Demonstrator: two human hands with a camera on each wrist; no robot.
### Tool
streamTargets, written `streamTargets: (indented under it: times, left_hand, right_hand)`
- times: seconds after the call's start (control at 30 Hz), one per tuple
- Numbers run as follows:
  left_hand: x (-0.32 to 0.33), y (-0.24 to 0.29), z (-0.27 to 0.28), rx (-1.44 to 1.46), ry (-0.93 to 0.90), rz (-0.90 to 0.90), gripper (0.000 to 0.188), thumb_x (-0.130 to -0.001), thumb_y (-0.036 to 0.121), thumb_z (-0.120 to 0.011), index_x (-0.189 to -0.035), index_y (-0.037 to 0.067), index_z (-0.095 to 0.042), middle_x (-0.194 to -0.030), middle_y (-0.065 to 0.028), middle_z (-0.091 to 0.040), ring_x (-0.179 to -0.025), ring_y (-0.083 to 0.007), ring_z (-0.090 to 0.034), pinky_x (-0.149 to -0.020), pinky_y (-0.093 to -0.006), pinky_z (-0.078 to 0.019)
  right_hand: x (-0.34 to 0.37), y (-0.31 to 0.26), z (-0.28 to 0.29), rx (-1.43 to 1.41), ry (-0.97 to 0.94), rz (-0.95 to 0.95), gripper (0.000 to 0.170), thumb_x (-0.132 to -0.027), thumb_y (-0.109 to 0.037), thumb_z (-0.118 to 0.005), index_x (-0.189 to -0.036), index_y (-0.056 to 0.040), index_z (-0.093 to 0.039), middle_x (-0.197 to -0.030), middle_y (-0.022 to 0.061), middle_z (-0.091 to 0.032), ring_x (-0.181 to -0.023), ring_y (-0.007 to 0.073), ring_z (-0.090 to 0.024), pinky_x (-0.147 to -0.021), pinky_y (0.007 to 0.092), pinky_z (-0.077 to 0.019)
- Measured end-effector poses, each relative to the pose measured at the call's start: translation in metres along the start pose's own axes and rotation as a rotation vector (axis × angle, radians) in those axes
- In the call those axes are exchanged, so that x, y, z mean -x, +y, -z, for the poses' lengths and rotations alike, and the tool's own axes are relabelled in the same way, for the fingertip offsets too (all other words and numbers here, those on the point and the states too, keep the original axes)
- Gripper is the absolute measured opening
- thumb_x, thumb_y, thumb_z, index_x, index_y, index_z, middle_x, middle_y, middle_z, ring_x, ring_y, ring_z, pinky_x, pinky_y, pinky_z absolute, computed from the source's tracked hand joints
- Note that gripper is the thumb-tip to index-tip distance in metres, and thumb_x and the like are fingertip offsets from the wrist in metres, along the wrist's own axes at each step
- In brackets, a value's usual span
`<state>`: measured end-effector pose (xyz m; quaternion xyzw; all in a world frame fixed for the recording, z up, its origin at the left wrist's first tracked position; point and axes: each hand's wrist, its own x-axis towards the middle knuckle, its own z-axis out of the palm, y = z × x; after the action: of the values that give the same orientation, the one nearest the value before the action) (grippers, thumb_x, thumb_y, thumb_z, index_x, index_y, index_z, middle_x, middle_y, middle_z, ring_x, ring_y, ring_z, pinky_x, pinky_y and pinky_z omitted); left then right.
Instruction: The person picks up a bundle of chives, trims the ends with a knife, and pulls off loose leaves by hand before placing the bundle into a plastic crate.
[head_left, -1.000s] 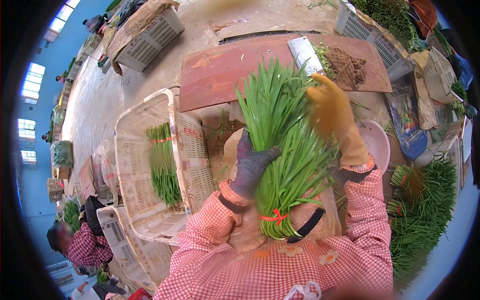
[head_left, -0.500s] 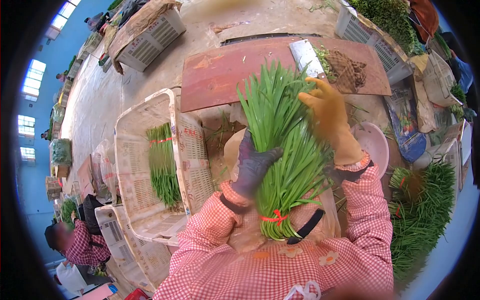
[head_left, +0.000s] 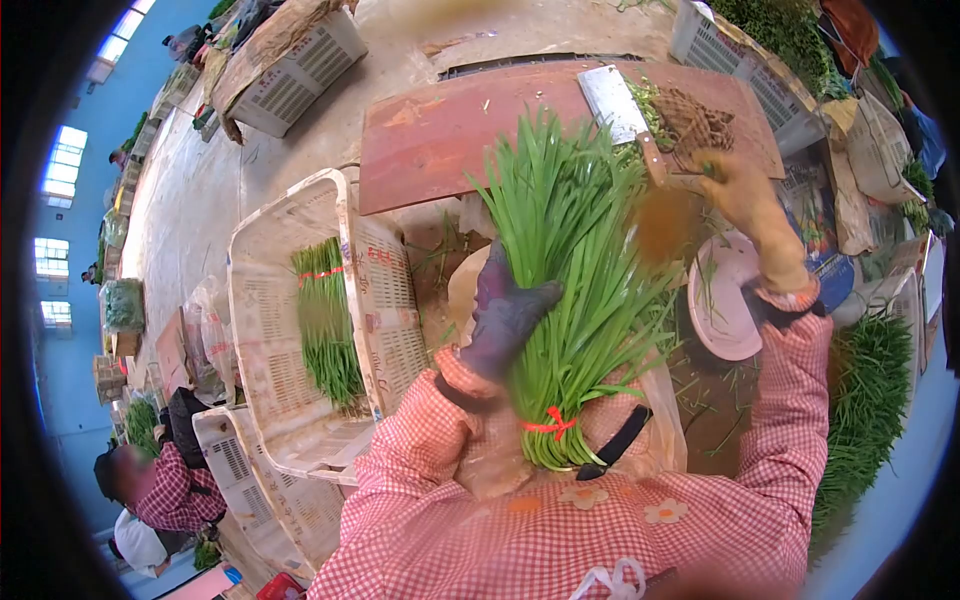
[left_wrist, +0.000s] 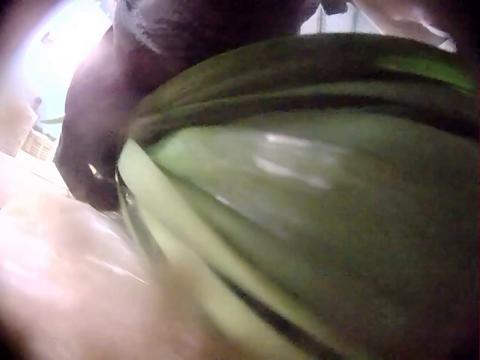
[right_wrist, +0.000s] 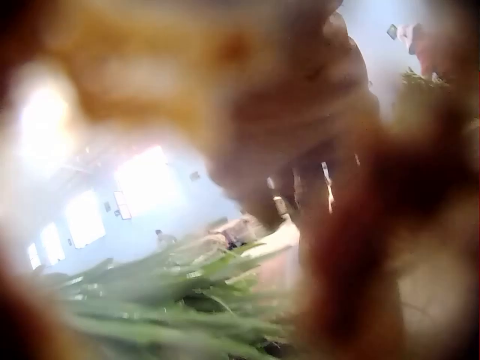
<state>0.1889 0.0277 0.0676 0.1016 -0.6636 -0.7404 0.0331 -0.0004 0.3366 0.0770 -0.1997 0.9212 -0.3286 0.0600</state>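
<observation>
A thick bunch of long flat green leaves, likely garlic chives [head_left: 570, 290], lies across the person's lap, a red tie round its stem end. My left hand [head_left: 505, 310], in a dark glove, grips the bunch from its left side, thumb over the leaves. In the left wrist view the leaves [left_wrist: 300, 195] fill most of the picture. My right hand [head_left: 750, 205], in an orange-yellow glove, is off the bunch, above a pink basin [head_left: 728, 335] and right of the cleaver [head_left: 615, 105]. A green speck shows at its fingertips; I cannot tell whether they hold it.
The cleaver lies on a reddish board [head_left: 450, 135], beside a brown mesh cloth [head_left: 700, 125]. A white crate [head_left: 385, 300] at left holds a tied bunch [head_left: 325, 320]. More greens [head_left: 870, 420] are piled at right. A person [head_left: 170, 490] sits at far left.
My right hand has left the leaf tips and moved right, over the pink basin. The left hand keeps its grip on the bunch.
</observation>
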Motion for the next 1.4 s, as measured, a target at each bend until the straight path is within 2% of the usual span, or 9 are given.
streamTargets:
  times: [0.1,0.23,0.5,0.97,1.07,1.17,1.2,1.33,1.4]
  left_hand:
    - [-0.022,-0.014,0.016,-0.284,-0.019,0.004,0.057,-0.077,-0.003,-0.075,-0.129,0.002,-0.053,-0.115,-0.0093,-0.067,-0.097,-0.0179,-0.064,-0.086,-0.0318,-0.0540]
    - [-0.037,-0.016,0.007,-0.341,-0.011,0.104,0.060,-0.075,0.003,-0.076,-0.130,0.002,-0.052,-0.112,-0.0123,-0.067,-0.097,-0.0204,-0.065,-0.084,-0.0324,-0.0537]
    - [-0.022,0.016,0.009,0.171,0.014,0.069,0.053,-0.083,-0.004,-0.068,-0.132,0.003,-0.050,-0.109,-0.0059,-0.067,-0.089,-0.0168,-0.066,-0.077,-0.0308,-0.0549]
    - [-0.029,-0.005,0.044,0.300,-0.153,0.102,0.039,-0.087,0.006,-0.071,-0.124,0.000,-0.058,-0.105,-0.0069,-0.069,-0.089,-0.0122,-0.066,-0.082,-0.0255,-0.0541]
    - [-0.022,0.023,0.036,0.036,-0.158,0.134,0.054,-0.085,0.010,-0.076,-0.132,-0.001,-0.052,-0.117,-0.0093,-0.066,-0.099,-0.0144,-0.064,-0.088,-0.0286,-0.0523]
    - [-0.008,0.038,0.007,-0.234,-0.172,-0.160,0.088,-0.077,0.019,-0.084,-0.147,-0.002,-0.033,-0.134,-0.0141,-0.055,-0.119,-0.0209,-0.055,-0.103,-0.0342,-0.0450]
    - [0.001,0.040,-0.002,-0.538,-0.151,-0.129,0.120,-0.067,0.026,-0.091,-0.154,-0.002,-0.012,-0.147,-0.0185,-0.041,-0.135,-0.0256,-0.041,-0.114,-0.0369,-0.0326]
    - [0.000,0.017,-0.020,-0.716,-0.084,-0.195,0.125,-0.063,0.024,-0.091,-0.154,-0.002,-0.010,-0.148,-0.0217,-0.040,-0.136,-0.0280,-0.041,-0.115,-0.0365,-0.0318]
    - [-0.006,0.023,-0.011,-0.620,-0.090,0.066,0.123,-0.064,0.022,-0.091,-0.154,-0.003,-0.010,-0.145,-0.0212,-0.045,-0.133,-0.0285,-0.045,-0.112,-0.0362,-0.0358]
  right_hand:
    - [0.051,0.017,-0.023,0.225,-0.242,0.008,0.038,-0.097,-0.026,-0.059,-0.124,0.0008,-0.062,-0.094,0.0082,-0.067,-0.082,0.0117,-0.061,-0.076,0.0274,-0.0517]
    - [0.060,-0.001,-0.085,-0.456,-0.238,-0.453,0.091,-0.086,-0.065,-0.062,-0.140,0.0057,-0.046,-0.133,0.0222,-0.058,-0.123,0.0322,-0.056,-0.106,0.0387,-0.0413]
    - [0.025,-0.131,-0.083,-0.664,0.162,-0.384,0.047,-0.078,-0.015,-0.079,-0.119,0.0022,-0.062,-0.102,0.0131,-0.070,-0.086,0.0196,-0.068,-0.079,0.0318,-0.0541]
    - [0.051,-0.119,-0.068,-0.991,0.181,-0.406,0.043,-0.081,-0.006,-0.074,-0.120,0.0024,-0.059,-0.102,0.0106,-0.068,-0.084,0.0191,-0.066,-0.073,0.0316,-0.0546]
    - [0.041,-0.120,-0.069,-0.784,0.168,-0.419,0.052,-0.078,-0.015,-0.076,-0.123,0.0034,-0.057,-0.106,0.0136,-0.067,-0.094,0.0235,-0.065,-0.083,0.0357,-0.0524]
    - [0.016,-0.103,-0.092,-0.348,0.253,-0.282,0.041,-0.081,-0.019,-0.072,-0.115,-0.0005,-0.062,-0.097,0.0132,-0.069,-0.085,0.0229,-0.066,-0.077,0.0352,-0.0521]
    - [0.011,-0.098,-0.100,-0.286,0.267,-0.211,0.043,-0.081,-0.022,-0.072,-0.118,-0.0014,-0.061,-0.098,0.0141,-0.068,-0.086,0.0243,-0.066,-0.078,0.0364,-0.0514]
    - [0.010,-0.103,-0.097,-0.506,0.205,-0.163,0.064,-0.084,-0.040,-0.073,-0.133,-0.0033,-0.053,-0.115,0.0155,-0.062,-0.099,0.0248,-0.060,-0.087,0.0372,-0.0467]
    - [0.016,-0.098,-0.092,-0.559,0.282,0.036,0.055,-0.087,-0.034,-0.072,-0.131,-0.0053,-0.054,-0.101,0.0104,-0.064,-0.084,0.0192,-0.060,-0.073,0.0336,-0.0480]
